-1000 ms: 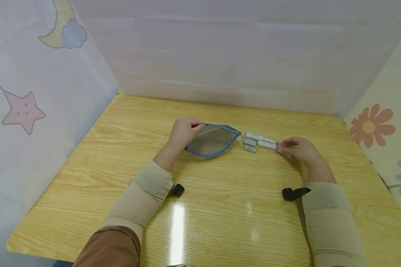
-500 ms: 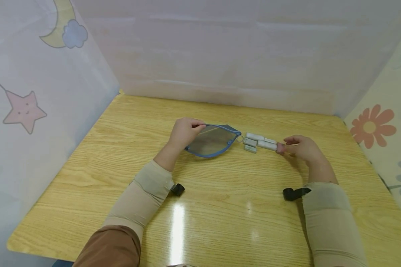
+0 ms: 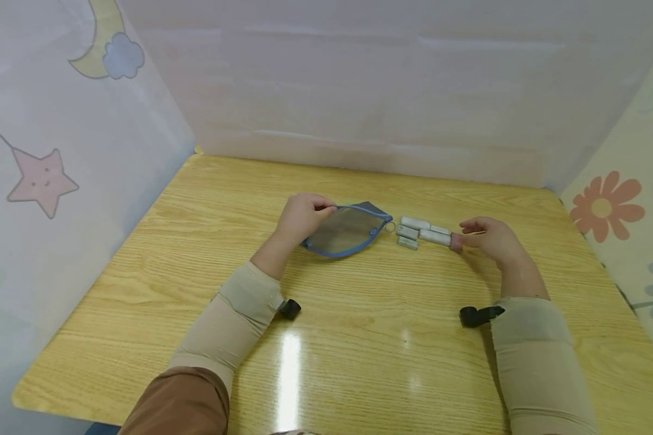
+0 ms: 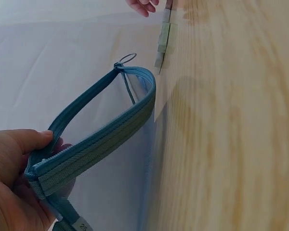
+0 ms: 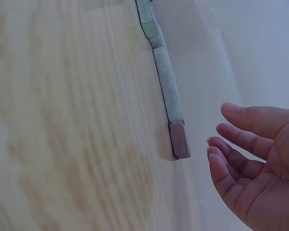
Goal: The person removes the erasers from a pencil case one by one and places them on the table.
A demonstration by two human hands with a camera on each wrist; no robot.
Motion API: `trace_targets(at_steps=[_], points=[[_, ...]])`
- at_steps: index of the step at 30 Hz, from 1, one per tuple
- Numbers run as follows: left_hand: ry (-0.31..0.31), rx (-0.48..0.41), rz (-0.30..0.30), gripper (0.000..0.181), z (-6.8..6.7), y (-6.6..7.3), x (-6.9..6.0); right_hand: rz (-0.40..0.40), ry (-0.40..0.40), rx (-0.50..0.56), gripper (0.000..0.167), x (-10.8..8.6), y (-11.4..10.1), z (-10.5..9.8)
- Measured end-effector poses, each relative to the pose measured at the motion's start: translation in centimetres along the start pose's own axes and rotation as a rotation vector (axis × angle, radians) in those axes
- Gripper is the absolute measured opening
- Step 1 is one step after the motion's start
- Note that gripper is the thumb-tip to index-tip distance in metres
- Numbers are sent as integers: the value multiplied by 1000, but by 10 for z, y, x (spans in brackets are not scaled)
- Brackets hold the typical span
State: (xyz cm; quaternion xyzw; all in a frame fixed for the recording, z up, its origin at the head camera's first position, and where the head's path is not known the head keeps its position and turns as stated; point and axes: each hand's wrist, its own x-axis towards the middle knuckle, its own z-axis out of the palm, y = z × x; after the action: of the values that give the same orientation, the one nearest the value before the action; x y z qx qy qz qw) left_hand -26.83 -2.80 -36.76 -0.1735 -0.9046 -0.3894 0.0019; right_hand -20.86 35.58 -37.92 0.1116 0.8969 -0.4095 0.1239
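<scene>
At the pouch's left end, my left hand pinches the rim of a see-through zip pouch with blue edging. The pouch's mouth gapes, and a ring hangs on its zip pull. Right of the pouch, several small whitish bar-shaped blocks lie close together on the table, with a pink block at the near right end of the group. My right hand is beside the pink block, fingers loosely bent and apart, holding nothing; the right wrist view shows a gap between them.
The wooden table has papered walls behind and at both sides. A black wrist camera mount juts from the left forearm, and another mount from the right one.
My right hand has lifted slightly from beside the pink block. My left hand keeps its pinch on the pouch, whose far rim has dipped a little. The blocks lie where they were.
</scene>
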Motion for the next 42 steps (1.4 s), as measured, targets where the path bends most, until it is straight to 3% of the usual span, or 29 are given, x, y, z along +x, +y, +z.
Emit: trace_targets(at_steps=[10, 18, 29, 37, 42], points=[[-63, 24, -10, 17, 1, 1, -1, -45, 8, -13, 67, 0, -2, -1], [-203, 75, -44, 22, 5, -1, 0, -80, 5, -18, 61, -1, -5, 0], [-352, 176, -14, 16, 11, -6, 1, -92, 6, -8, 66, -3, -8, 0], [-452, 190, -57, 21, 12, -2, -5, -100, 9, -2, 62, -3, -6, 1], [-478, 188, -89, 21, 11, 1, -8, -99, 5, 0, 68, -3, -5, 1]])
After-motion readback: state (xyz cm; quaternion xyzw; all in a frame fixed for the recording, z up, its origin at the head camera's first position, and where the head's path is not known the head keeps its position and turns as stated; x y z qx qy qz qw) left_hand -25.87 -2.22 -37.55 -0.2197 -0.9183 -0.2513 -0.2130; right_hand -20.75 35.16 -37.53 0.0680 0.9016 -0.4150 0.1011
